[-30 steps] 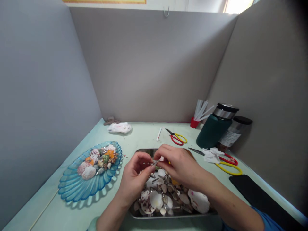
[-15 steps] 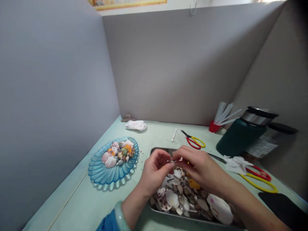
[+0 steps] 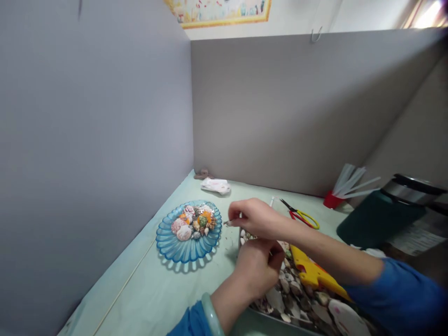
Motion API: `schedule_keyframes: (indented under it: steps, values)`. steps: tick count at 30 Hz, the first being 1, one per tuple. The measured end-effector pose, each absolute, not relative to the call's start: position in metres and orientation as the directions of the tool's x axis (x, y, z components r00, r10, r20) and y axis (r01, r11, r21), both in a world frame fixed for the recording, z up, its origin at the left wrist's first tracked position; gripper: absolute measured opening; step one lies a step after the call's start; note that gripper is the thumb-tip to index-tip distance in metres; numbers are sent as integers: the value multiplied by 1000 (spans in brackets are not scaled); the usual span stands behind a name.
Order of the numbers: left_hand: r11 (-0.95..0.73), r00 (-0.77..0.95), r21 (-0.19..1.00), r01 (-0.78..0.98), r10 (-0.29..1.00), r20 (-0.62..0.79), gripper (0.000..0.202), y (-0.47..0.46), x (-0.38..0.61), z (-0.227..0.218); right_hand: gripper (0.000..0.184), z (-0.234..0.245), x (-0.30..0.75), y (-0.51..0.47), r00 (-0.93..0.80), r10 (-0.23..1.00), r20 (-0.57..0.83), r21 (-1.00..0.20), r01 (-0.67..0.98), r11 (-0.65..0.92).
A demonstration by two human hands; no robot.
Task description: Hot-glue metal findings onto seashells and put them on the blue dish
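My right hand [image 3: 257, 217] reaches left over the table and pinches a small shell [image 3: 227, 222] between its fingertips, close to the rim of the blue glass plate [image 3: 168, 245] that carries several coloured shells. My left hand [image 3: 257, 270] hovers with curled fingers over the metal tray [image 3: 257, 311] of mixed shells; whether it holds anything is hidden. A yellow glue gun [image 3: 313, 275] lies on the shells in the tray.
Grey partition walls close in the left, back and right. At the back lie red-and-yellow scissors [image 3: 303, 217], a white marker, a crumpled white wrapper [image 3: 216, 185] and a red cup of sticks [image 3: 332, 199]. A dark green flask [image 3: 381, 217] stands at the right.
My hands have parted: the right one has carried the small shell left toward the blue plate, the left one has dropped over the tray. The view has swung left. The glue gun now shows.
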State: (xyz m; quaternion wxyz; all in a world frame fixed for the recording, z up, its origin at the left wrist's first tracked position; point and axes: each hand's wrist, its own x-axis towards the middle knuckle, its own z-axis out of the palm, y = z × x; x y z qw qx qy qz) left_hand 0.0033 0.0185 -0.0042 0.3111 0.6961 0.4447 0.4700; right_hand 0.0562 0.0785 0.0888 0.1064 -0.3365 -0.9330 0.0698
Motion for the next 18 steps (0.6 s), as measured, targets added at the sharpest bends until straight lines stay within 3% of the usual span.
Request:
schedule_keyframes:
  steps: [7, 12, 18]
  values:
    - [-464, 174, 809, 362, 886, 430, 27, 20, 5, -7, 9, 58, -24, 91, -861, 508, -8, -42, 508, 860]
    - [-484, 193, 762, 430, 874, 447, 30, 20, 4, -7, 19, 60, -23, 95, -838, 541, 76, 78, 545, 835]
    - [-482, 252, 727, 489, 876, 411, 18, 19, 1, -7, 11, 85, 51, 93, -753, 630, 189, 73, 650, 756]
